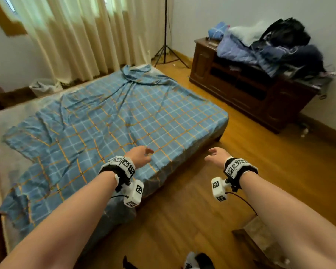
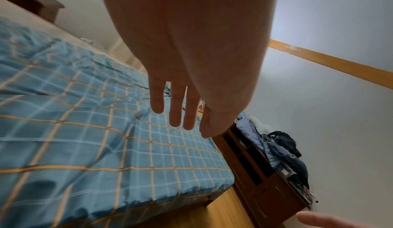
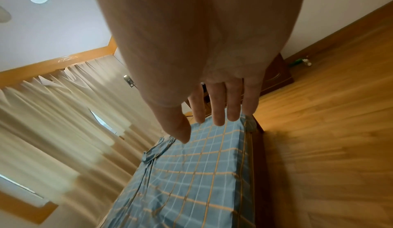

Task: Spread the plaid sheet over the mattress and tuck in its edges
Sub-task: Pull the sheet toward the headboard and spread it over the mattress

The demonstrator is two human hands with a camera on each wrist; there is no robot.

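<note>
A: Head view: the left hand (image 1: 142, 155) hovers over the near edge of the sheet (image 1: 113, 121), fingers relaxed, grasping nothing. The right hand (image 1: 216, 155) is beside the bed, above the floor (image 1: 250, 144), also released and empty.

B: And the sheet?

A: It lies on the mattress (image 1: 2, 121), but crooked and wrinkled. The right corner looks covered; the far corner is bunched, and bare mattress shows on the left.

B: So what is left?

A: I think the spreading is half done; most of the tucking is still left.
</note>
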